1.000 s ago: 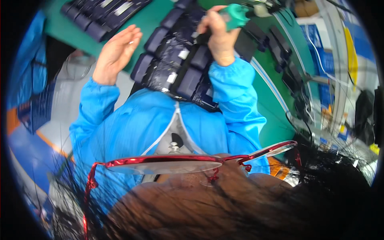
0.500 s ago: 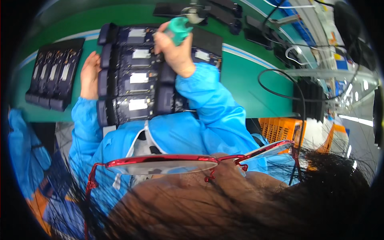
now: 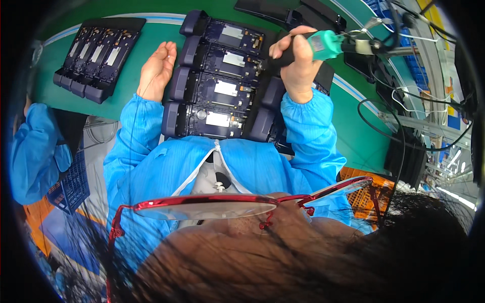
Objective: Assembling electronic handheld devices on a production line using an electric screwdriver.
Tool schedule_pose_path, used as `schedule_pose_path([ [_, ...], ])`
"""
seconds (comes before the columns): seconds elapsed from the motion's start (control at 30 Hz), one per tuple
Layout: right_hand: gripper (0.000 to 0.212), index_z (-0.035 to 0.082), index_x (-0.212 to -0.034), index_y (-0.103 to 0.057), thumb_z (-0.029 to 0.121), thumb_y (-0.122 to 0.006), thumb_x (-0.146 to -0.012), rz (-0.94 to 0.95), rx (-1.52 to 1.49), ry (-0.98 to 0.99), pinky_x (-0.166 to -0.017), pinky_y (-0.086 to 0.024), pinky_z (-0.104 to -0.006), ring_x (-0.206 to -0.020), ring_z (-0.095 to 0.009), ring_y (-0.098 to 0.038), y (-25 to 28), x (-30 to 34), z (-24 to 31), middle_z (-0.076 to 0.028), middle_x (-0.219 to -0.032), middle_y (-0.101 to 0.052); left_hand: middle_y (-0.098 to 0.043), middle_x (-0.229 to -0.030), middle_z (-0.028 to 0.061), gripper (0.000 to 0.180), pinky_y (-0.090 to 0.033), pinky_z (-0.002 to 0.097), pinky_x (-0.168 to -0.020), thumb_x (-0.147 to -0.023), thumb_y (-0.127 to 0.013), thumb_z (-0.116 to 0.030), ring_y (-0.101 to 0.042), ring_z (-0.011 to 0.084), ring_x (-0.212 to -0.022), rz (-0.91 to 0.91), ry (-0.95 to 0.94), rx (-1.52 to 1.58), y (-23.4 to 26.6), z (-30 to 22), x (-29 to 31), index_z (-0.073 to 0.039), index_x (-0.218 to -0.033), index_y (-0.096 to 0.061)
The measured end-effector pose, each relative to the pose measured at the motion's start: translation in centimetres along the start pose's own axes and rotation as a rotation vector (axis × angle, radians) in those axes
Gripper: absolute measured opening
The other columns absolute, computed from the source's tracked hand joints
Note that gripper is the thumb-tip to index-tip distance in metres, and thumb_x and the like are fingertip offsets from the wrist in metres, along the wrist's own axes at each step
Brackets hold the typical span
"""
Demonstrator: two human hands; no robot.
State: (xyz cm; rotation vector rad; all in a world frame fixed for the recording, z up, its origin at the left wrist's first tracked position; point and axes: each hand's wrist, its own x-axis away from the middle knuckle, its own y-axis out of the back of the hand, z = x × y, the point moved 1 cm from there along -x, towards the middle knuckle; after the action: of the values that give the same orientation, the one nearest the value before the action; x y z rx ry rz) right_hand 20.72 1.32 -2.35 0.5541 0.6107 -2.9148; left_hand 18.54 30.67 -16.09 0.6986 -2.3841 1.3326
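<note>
My right hand (image 3: 299, 65) is wrapped round a green and black electric screwdriver (image 3: 326, 45). The driver lies nearly level, its tip toward the right edge of the second device from the top. Below it stands a column of several dark device housings (image 3: 194, 90), open side up, with circuit boards and white labels. To the left of this column my left hand (image 3: 157, 73) is cupped palm up, its fingers curled together. Whatever it may hold is too small to make out. More dark housings (image 3: 270, 93) lie partly under my right hand and sleeve.
A second group of dark housings (image 3: 96, 58) lies at the left of the green table (image 3: 348, 123). Black panels (image 3: 273, 12) lie at the far side. Cables (image 3: 399, 134) loop at the right, above an orange crate (image 3: 361, 194). Another person's blue sleeve (image 3: 35, 151) shows at the left.
The view has shifted, so the table things appear farther right. My right hand has tilted the screwdriver level and brought its tip toward the second device. My left hand stays cupped beside the column.
</note>
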Motion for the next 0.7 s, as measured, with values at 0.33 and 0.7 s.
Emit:
schedule_pose_path([
  [0.33,0.026,0.005,-0.096,-0.049,0.025,-0.060,-0.084,0.035,-0.233,-0.119,-0.054,-0.045,-0.0345,-0.054,-0.018,-0.051,-9.7,-3.2,-2.2,-0.007,-0.066,-0.052,-0.059,-0.092,0.0106,0.032,-0.055,0.0233,-0.064,-0.094,-0.052,-0.023,-0.062,0.0172,-0.077,0.103,0.158,-0.236,-0.5,-0.3,-0.4,0.006,-0.108,-0.051],
  [0.7,0.026,0.006,-0.096,-0.050,0.023,-0.065,-0.083,0.077,-0.194,-0.138,-0.051,-0.046,-0.0300,-0.053,-0.017,-0.052,-14.7,-7.2,-5.4,-0.005,-0.066,-0.052,-0.057,-0.082,0.0037,0.034,-0.050,0.0199,-0.069,-0.093,-0.053,-0.019,-0.055,0.0130,-0.078,0.424,0.264,-0.006,-1.1,-1.4,-1.4,0.006,-0.116,-0.050],
])
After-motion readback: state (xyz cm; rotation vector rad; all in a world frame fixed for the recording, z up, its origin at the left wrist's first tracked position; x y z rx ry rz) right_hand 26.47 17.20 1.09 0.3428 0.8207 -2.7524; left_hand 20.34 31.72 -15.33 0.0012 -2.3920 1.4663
